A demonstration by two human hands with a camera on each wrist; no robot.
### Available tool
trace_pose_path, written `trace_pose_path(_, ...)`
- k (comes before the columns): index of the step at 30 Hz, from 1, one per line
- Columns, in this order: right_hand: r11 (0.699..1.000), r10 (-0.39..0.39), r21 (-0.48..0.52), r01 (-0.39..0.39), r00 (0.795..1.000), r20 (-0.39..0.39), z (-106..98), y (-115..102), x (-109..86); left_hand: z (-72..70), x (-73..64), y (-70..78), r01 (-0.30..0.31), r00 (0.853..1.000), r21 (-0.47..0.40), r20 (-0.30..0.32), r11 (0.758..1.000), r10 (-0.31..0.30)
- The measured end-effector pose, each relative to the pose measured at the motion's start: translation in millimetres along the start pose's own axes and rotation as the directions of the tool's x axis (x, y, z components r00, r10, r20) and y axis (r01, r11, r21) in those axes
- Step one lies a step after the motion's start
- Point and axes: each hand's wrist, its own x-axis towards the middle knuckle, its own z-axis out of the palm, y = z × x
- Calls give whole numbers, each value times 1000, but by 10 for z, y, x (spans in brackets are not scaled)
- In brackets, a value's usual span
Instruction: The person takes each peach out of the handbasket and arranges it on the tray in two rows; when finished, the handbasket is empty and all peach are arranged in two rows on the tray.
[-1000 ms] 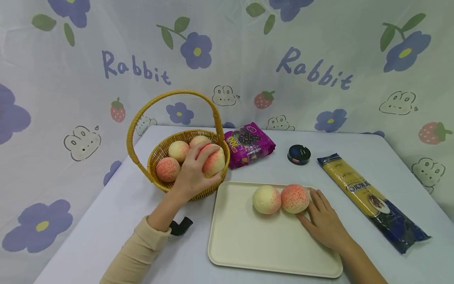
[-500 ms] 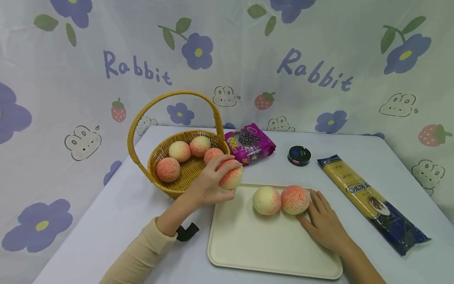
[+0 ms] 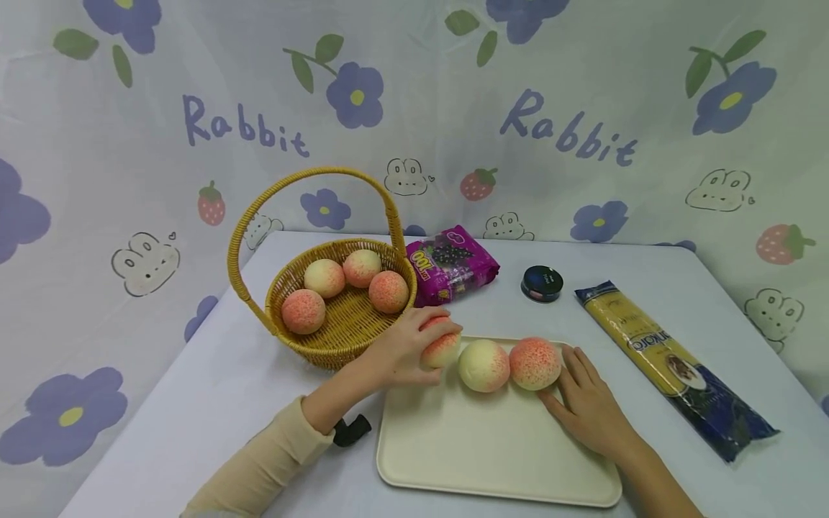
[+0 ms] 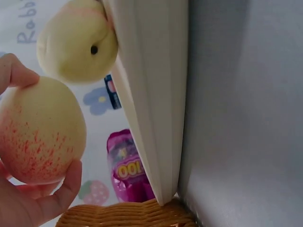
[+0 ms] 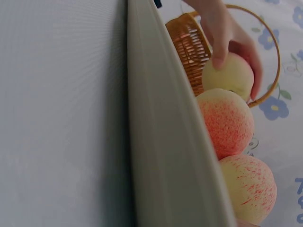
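My left hand (image 3: pixel 406 350) grips a peach (image 3: pixel 443 351) over the far left corner of a cream tray (image 3: pixel 495 453). The left wrist view has the thumb and fingers spread around this peach (image 4: pixel 41 127). Two more peaches sit side by side along the tray's far edge: a paler one (image 3: pixel 483 367) close to the held peach, then a redder one (image 3: pixel 535 364). Against that redder peach rest the extended fingers of my right hand (image 3: pixel 591 406), at the tray's right side. Behind my left forearm stands a wicker basket (image 3: pixel 350 327), with several peaches inside.
A purple snack bag (image 3: pixel 453 266) lies right of the basket, whose tall handle (image 3: pixel 317 171) arches up. Farther right are a round dark tin (image 3: pixel 542 283) and a long pasta packet (image 3: pixel 673 367). A black object (image 3: pixel 352 431) shows beside the left sleeve.
The left hand has lifted a peach out of the basket and carried it right and nearer, to the tray's far left corner. The right hand has stayed by the redder peach.
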Motion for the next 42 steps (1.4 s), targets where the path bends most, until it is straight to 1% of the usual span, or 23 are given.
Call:
trace_pose_path(3, 1000, -5, -1, 5, 1000, -4, 3, -2, 0, 15, 2, 9, 11, 999, 46, 50, 999, -13)
trace_pose_path(6, 1000, -5, 1, 5, 1000, -2, 5, -1, -1, 14, 10, 22, 18, 995, 71, 95, 997, -25)
trace_pose_path(10, 1000, 0, -1, 0, 1000, 3, 10, 4, 0, 20, 21, 29, 20, 987, 119, 153, 993, -38)
trace_pose_path(12, 1000, 1, -1, -1, 1000, 5, 13, 10, 3, 31, 27, 29, 16, 981, 157, 187, 987, -45)
trace_pose_path(15, 1000, 1, -2, -1, 1000, 4, 15, 17, 4, 52, 38, 34, 4, 969, 223, 239, 975, -58)
trace_pose_path(18, 1000, 4, -1, -4, 1000, 7, 10, 15, 6, 71, 48, 52, -8, 954, 287, 289, 958, -78)
trace_pose_path(20, 1000, 5, -2, -5, 1000, 8, 8, 10, 7, 78, 57, 70, -5, 942, 310, 320, 951, -100)
trace_pose_path(22, 1000, 5, -2, -5, 1000, 12, 5, 4, 7, 83, 68, 91, 14, 930, 316, 344, 949, -128)
trace_pose_path(25, 1000, 4, -5, -4, 1000, 14, 1, -4, 6, 84, 94, 125, 60, 920, 304, 353, 951, -171)
trace_pose_path(27, 1000, 5, -6, -5, 1000, 17, -3, -5, 5, 88, 115, 146, 80, 919, 303, 346, 950, -188)
trace_pose_path(31, 1000, 1, -8, -1, 1000, 17, -2, -6, 7, 111, 138, 171, 92, 918, 329, 339, 940, -208)
trace_pose_path(35, 1000, -6, -9, 6, 1000, 14, 5, -4, 5, 133, 133, 168, 97, 914, 370, 335, 924, -230)
trace_pose_path(38, 1000, -9, -8, 9, 1000, 14, 5, -2, 3, 135, 118, 156, 96, 921, 376, 318, 922, -226)
trace_pose_path(42, 1000, -10, -10, 10, 1000, 6, -5, -2, 1, 135, 99, 138, 79, 936, 358, 295, 930, -193)
